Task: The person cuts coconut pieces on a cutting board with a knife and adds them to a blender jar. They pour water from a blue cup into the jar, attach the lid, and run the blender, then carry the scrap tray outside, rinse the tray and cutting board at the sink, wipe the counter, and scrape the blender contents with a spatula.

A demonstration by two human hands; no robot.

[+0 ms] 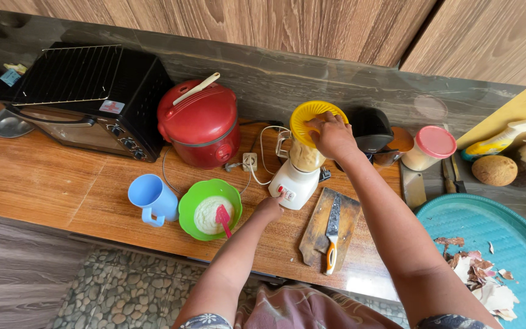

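A wooden tabletop (44, 176) ran under a grey stone backsplash and wood-panelled cupboards. The white blender (298, 173) stood near the middle of it, its jug filled with a pale mash. The right hand (331, 135) lay flat on the blender's yellow lid (309, 116), fingers spread and pressing down, not closed around anything. The left hand (269, 208) touched the front of the blender's base, one fingertip on the buttons, the rest loosely curled. Left of the blender sat a green bowl (209, 207) of white paste with a red spatula (222, 217), then a blue cup (152, 198). Behind those stood a red rice cooker (200, 123) and a black toaster oven (86, 97) bearing a small red-and-white label. Right of the blender lay a knife (332, 234) on a wooden cutting board (321, 234), and a pink-lidded jar (429, 148) farther back.
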